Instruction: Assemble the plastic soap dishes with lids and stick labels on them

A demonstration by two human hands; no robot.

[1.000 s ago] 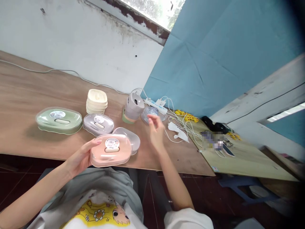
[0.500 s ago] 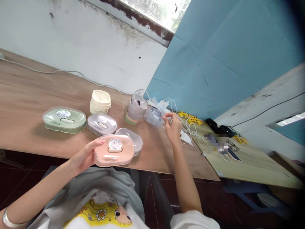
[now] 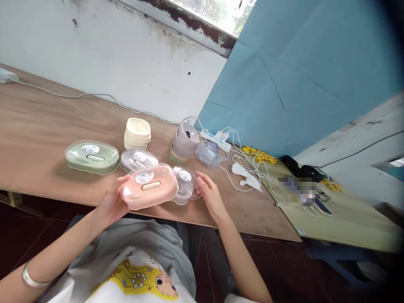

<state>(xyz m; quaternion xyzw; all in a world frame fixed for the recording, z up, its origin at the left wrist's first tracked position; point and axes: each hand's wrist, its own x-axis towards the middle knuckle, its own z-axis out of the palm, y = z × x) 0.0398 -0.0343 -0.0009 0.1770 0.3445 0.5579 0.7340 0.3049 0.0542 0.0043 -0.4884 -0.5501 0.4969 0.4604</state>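
Note:
My left hand (image 3: 115, 200) is closed on the left end of a pink lidded box (image 3: 151, 195), tilted above the front of the table. The box has a clear cover, a round label and a pale grip in its top. My right hand (image 3: 211, 195) has its thumb and fingers at the right edge of a clear plastic lid (image 3: 186, 187) with a round label, partly hidden behind the pink box. Behind these lies a lavender lidded box (image 3: 135, 159). To the left stands a green lidded box (image 3: 93, 158).
Stacked cream containers (image 3: 137, 134) and stacked grey-lavender pieces (image 3: 185, 141) stand farther back. Right of them are clear lids (image 3: 208, 155), a power strip (image 3: 217, 141), tangled white cables (image 3: 252, 166) and crumpled white paper (image 3: 246, 176). A second table (image 3: 344, 223) adjoins on the right.
My right hand has brought a labelled clear lid from the clear pile down and left, beside the pink box. My left hand has raised and tilted the pink box slightly.

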